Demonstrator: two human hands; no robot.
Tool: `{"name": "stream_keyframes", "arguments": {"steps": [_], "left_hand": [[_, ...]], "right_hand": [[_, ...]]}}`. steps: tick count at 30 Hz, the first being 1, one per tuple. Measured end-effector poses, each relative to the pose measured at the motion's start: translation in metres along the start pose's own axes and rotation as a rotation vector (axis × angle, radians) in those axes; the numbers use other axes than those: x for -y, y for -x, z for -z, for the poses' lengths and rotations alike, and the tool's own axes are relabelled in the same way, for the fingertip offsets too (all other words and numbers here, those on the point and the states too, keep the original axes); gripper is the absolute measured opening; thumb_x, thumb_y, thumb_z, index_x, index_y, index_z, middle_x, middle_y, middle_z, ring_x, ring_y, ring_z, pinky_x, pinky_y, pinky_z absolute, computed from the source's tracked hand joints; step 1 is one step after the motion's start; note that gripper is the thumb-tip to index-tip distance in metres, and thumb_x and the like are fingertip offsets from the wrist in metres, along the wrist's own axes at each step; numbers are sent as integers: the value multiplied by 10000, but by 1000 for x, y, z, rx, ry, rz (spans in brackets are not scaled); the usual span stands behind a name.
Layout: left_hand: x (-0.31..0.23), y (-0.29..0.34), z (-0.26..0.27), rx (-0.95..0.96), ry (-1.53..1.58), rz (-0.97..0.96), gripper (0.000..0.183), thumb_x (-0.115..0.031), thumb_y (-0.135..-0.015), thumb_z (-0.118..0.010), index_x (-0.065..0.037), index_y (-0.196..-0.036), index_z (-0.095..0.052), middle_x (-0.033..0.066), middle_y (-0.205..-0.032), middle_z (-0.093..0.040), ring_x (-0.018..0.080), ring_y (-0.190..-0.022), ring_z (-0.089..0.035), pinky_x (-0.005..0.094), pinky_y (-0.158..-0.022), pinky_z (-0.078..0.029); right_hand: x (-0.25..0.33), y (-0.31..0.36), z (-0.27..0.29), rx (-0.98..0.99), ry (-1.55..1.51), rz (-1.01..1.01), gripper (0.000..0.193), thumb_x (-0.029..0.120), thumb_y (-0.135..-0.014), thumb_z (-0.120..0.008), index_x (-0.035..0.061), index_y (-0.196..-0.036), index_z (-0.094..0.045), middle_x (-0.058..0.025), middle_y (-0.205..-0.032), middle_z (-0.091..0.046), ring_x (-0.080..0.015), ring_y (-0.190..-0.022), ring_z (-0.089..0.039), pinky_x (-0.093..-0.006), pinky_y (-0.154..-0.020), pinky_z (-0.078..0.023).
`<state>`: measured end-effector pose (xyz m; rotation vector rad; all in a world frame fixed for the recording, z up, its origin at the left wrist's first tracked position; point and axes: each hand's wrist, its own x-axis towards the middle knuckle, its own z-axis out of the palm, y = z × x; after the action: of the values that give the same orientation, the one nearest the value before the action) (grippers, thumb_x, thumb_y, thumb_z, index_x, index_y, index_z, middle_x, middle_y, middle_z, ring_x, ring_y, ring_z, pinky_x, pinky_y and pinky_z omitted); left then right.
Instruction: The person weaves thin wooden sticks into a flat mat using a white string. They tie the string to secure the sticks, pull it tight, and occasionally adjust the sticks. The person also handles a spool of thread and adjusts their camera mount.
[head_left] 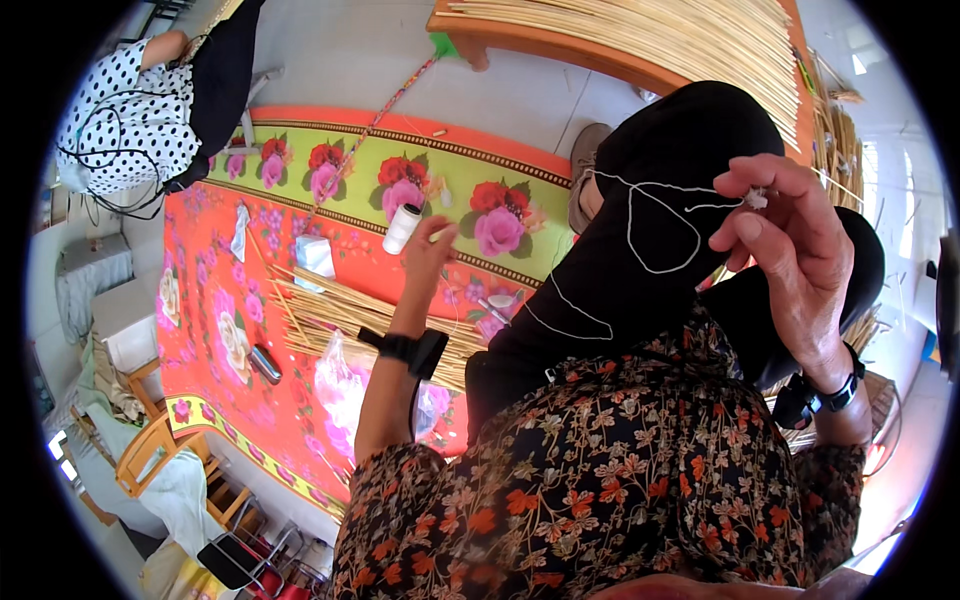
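Observation:
White string (665,268) trails in loose loops across my black trousers and leads up to my right hand (800,245). The fingers of that hand are curled around a small, tangled white clump (757,199) at the string's end. My left hand (428,262) is stretched out over the table, its fingers slightly bent and a little apart. Just beside its fingertips stands a white spool of thread (402,229), tilted in this view. Whether the fingers touch the spool is hard to make out.
A red flowered tablecloth (200,300) bears thin sticks (350,305), a clear plastic bag (343,385) and a dark cylinder (264,364). More pale sticks (660,40) lie on a wooden bench ahead. Another person in a dotted top (125,125) is at the far left.

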<state>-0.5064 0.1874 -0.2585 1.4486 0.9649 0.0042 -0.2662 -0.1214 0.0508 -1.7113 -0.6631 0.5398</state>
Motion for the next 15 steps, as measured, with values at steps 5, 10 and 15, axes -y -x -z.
{"name": "stream_keyframes", "arguments": {"steps": [5, 10, 15], "left_hand": [[-137, 110, -65, 617, -255, -258, 493, -60, -845, -717, -29, -1312, -563, 4, -800, -645, 114, -655, -591, 254, -592, -483], [-131, 121, -27, 474, -407, -402, 162, -90, -920, -654, -24, -1067, -651, -39, -654, -523, 70, -542, -457, 225, -494, -365], [-60, 104, 176, -425, -43, -149, 174, -197, -992, -590, -60, -884, -603, -42, -642, -483, 33, -500, -438, 206, -424, -328]], "right_hand": [[0, 4, 10, 10, -102, -30, 322, 32, -961, -580, 3, -1281, -562, -76, -1104, -654, -85, -794, -643, -205, -645, -507], [-8, 21, 43, -60, -25, -20, 280, 49, -968, -571, 5, -1244, -585, -64, -1057, -663, -80, -798, -647, -209, -658, -522], [-17, 34, 56, -162, -55, 70, 259, 91, -984, -560, 13, -1229, -594, -45, -1041, -683, -75, -832, -661, -206, -668, -531]]}}
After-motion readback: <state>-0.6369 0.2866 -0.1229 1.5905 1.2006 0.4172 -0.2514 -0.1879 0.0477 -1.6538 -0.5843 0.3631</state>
